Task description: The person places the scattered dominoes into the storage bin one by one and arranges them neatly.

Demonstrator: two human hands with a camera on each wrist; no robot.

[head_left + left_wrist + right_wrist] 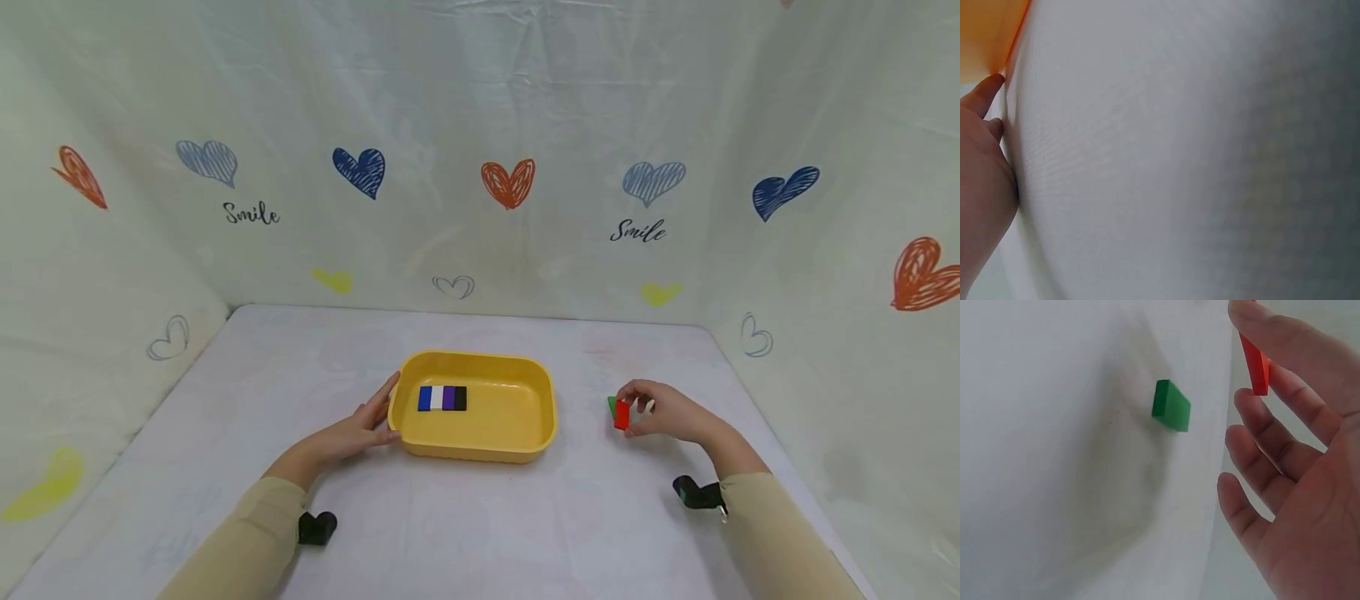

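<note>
On the R side of the table [480, 521], head view: your R hand [670, 408] reaches in from near R, wrist bent L, thumb & fingertips pinching the red block [622, 415]. Green block [611, 406] shows just L of it, partly covered. Your L hand [352, 435] has its fingers spread, touching the L end of the yellow tray [510, 412] w/o clamping on anything. Hands well apart, tray b/w them. Tray's R wall stands b/w the red block and a row inside, L to R: blue block [425, 398], white block [437, 397], purple block [448, 397], black block [460, 398]. Far side: pale curtain [435, 100] w/ hearts.

L wrist view: one fingertip at the tray's edge; most else blurred, can't tell more.

R wrist view: red block's held clear of the table, other fingers loosely curved. Green block rests on the table, apart from your fingers.
</note>
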